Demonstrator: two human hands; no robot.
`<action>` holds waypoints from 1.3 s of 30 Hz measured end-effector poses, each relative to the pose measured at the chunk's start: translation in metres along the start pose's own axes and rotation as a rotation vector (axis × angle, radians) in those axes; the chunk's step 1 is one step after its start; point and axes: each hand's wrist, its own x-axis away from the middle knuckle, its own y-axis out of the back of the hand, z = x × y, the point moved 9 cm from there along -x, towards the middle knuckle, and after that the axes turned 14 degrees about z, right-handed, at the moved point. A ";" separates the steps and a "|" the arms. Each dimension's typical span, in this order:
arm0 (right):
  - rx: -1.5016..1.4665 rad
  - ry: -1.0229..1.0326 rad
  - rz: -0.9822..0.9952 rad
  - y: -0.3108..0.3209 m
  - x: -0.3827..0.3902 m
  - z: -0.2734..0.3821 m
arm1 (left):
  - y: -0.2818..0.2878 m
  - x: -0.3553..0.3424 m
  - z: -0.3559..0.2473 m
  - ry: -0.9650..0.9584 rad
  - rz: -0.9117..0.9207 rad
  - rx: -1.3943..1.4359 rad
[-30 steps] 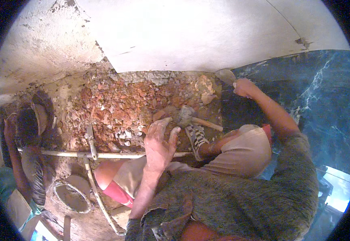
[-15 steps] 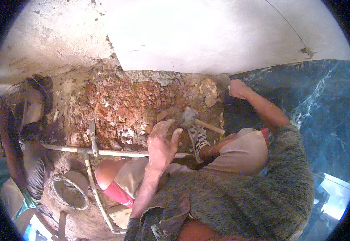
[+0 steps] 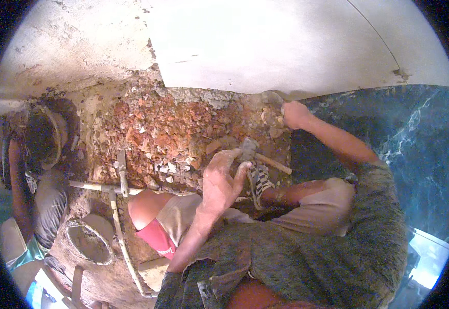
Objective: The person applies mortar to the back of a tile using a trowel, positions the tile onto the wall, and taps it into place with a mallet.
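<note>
My right hand (image 3: 296,115) is closed around the grip of a trowel; its rounded grey blade (image 3: 272,96) shows at the foot of the white wall, and the handle is mostly hidden by my fingers. My left hand (image 3: 221,181) is held over the rubble with thumb and fingers apart, nothing in it. Just beyond its fingertips lies a hammer (image 3: 272,162) with a grey head and a wooden handle, beside my checkered shoe (image 3: 260,184). Whether the fingers touch the hammer head I cannot tell. Broken red brick rubble (image 3: 167,126) covers the ground ahead.
Pale pipes (image 3: 91,186) run across the ground, with a narrow hand tool (image 3: 123,177) lying over one. A round mortar-crusted container (image 3: 88,242) stands lower left. At far left, another person's arm (image 3: 18,175) reaches to a dark round pan (image 3: 46,136). Blue marbled panelling (image 3: 368,123) lines the right.
My right hand and the trowel have shifted left along the wall foot. The left hand now appears slightly farther right, nearer the hammer head. The other person's pan shows more of its round rim.
</note>
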 end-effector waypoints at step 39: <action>-0.691 0.464 -0.278 0.038 0.030 0.284 | 0.062 0.056 0.004 0.118 -0.239 0.245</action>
